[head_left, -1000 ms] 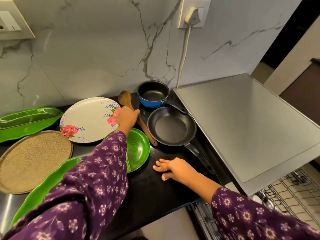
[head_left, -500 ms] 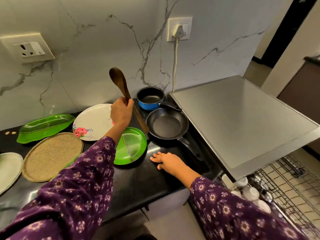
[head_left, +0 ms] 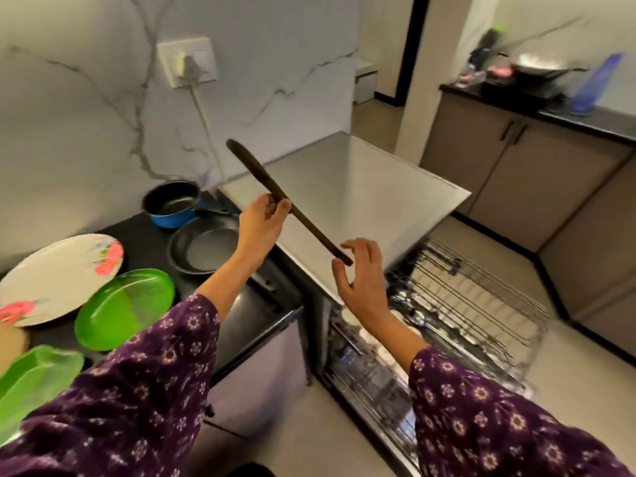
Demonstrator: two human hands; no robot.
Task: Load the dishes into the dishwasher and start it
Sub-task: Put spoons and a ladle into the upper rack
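A dark brown wooden spatula [head_left: 275,194] is standing out against the white marble wall [head_left: 86,115], which is showing thin grey veins. The person's purple fabric sleeves [head_left: 137,390] are carrying a pattern of small pale flowers. On the glossy black countertop [head_left: 137,232], a round white plate [head_left: 58,280] is showing pink roses, a round plastic plate [head_left: 124,308] is glowing bright green, a small blue saucepan [head_left: 170,218] is showing a black inside, and a round frying pan [head_left: 203,246] is looking black all over.
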